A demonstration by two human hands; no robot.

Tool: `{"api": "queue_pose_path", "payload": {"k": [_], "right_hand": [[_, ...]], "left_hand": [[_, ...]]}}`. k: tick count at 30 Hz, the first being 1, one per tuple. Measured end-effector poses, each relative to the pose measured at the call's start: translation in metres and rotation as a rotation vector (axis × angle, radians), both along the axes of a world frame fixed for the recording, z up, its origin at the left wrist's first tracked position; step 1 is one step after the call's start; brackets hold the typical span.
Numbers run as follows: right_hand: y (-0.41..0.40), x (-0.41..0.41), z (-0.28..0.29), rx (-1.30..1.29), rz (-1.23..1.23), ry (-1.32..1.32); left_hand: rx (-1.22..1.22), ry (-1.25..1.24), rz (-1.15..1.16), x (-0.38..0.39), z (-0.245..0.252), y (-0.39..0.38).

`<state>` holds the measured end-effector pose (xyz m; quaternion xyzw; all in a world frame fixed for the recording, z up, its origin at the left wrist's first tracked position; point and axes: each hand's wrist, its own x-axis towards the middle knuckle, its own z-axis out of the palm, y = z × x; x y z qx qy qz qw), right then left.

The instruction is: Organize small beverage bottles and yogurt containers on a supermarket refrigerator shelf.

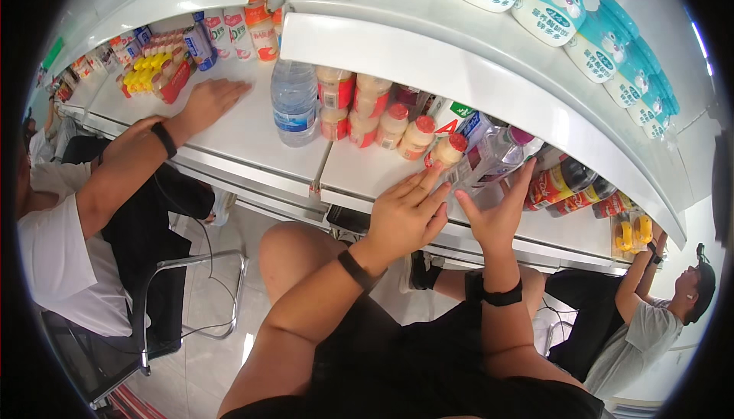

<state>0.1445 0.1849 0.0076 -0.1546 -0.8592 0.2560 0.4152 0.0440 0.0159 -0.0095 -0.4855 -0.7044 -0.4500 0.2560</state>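
Observation:
My left hand (404,212) reaches over the lower shelf, its fingertips at a small cream drink bottle with a red cap (446,150). Spread wide, my right hand (498,212) has its fingers beside a clear plastic bottle with a purple cap (494,152), which leans at a tilt; whether the palm touches it is hard to tell. More red-capped bottles (417,137) stand in a row to the left, near stacked red-labelled ones (335,98). A large clear water bottle (295,103) stands upright farther left. Dark cola bottles (557,183) are right of my right hand.
The upper shelf's white front edge (401,55) overhangs the bottles and carries teal cat-face bottles (553,0). A co-worker's arm (172,126) reaches onto the left shelf near a yellow-and-red bottle pack (155,76). Another person (654,321) sits at the right. A metal-framed chair (192,261) is at lower left.

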Motion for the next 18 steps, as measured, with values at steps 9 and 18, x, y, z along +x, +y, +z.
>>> {"api": "queue_pose_path", "payload": {"k": [9, 18], "right_hand": [[-0.002, -0.002, 0.001, 0.048, -0.120, -0.042], [-0.009, -0.005, 0.008, 0.091, -0.288, -0.135]], "left_hand": [[0.159, -0.112, -0.048, 0.000, 0.003, -0.002], [0.134, -0.051, 0.052, -0.020, 0.005, -0.020]]}}
